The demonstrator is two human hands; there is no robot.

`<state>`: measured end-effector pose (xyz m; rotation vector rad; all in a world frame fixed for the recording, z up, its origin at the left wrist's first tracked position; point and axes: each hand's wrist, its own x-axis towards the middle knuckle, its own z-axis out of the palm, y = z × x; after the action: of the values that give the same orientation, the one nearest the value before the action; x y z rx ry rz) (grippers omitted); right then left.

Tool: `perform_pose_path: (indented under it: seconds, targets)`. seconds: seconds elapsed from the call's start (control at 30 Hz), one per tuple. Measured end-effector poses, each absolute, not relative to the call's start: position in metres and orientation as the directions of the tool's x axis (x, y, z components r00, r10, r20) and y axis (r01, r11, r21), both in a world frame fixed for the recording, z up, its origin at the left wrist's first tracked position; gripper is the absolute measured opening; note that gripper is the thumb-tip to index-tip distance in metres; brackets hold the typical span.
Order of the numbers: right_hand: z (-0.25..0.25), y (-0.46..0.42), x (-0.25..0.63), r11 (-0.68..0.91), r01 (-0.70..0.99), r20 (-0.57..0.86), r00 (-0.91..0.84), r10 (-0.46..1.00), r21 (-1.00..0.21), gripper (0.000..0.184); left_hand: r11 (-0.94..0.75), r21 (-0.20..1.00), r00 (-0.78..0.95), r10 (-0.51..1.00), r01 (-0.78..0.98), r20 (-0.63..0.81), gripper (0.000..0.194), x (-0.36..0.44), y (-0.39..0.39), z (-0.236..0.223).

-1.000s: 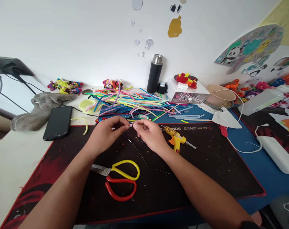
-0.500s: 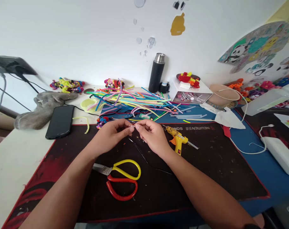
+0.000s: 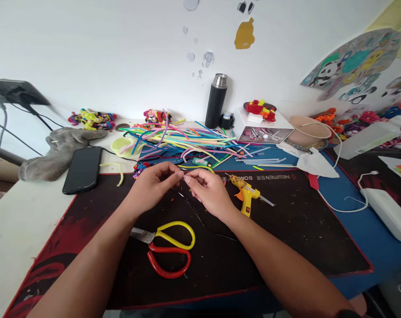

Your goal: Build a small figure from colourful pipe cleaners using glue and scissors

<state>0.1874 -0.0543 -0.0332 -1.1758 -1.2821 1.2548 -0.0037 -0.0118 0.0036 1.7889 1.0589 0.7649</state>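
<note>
Above the dark mat, my left hand (image 3: 152,186) and my right hand (image 3: 209,190) meet fingertip to fingertip, both pinched closed. Something tiny and pale shows between the tips, too small to name. Under the fingers a thin black cord (image 3: 195,213) runs across the mat toward my right forearm. Scissors (image 3: 175,244) with one yellow and one red handle lie in front of my hands, blades partly behind my left forearm. A yellow hot glue gun (image 3: 245,192) with a glue stick in its back rests to the right of my right hand.
Behind my hands lies a pile of colourful pipe cleaners (image 3: 187,140), with clear glue sticks (image 3: 265,161) beside it. A black thermos (image 3: 216,101) stands by the wall near a white box (image 3: 250,126). At left are a phone (image 3: 82,170) and a grey plush (image 3: 59,152).
My fingertips have shifted slightly left and down, still pinched together. The right hand's fingers sit a little differently, and a yellow strip shows behind them. The whole view has moved slightly.
</note>
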Motion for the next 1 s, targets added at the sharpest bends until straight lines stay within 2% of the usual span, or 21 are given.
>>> perform_pose_path:
  seconds: [0.33, 0.57, 0.87, 1.0]
  targets:
    - [-0.0289, -0.0591, 0.1836, -0.001, 0.042, -0.007, -0.138, 0.99, -0.999, 0.036, -0.193, 0.925, 0.431, 0.902, 0.328, 0.035, 0.045, -0.0055, -0.01, 0.0006]
    - [-0.0299, -0.0605, 0.1902, 0.002, 0.013, 0.001, -0.046, 0.999, -1.0, 0.039, -0.141, 0.943, 0.49, 0.872, 0.302, -0.027, 0.047, -0.007, -0.0097, -0.0004]
    - [-0.033, -0.0611, 0.1898, -0.011, -0.016, -0.01, -0.055, 0.998, -1.0, 0.029, -0.154, 0.931, 0.518, 0.854, 0.331, -0.043, 0.054, -0.0041, -0.0106, 0.0016]
    - [-0.0299, -0.0615, 0.1906, -0.009, 0.004, -0.009, -0.044, 0.999, -1.0, 0.03, -0.156, 0.923, 0.519, 0.853, 0.352, -0.054, 0.056, -0.0035, -0.0109, 0.0028]
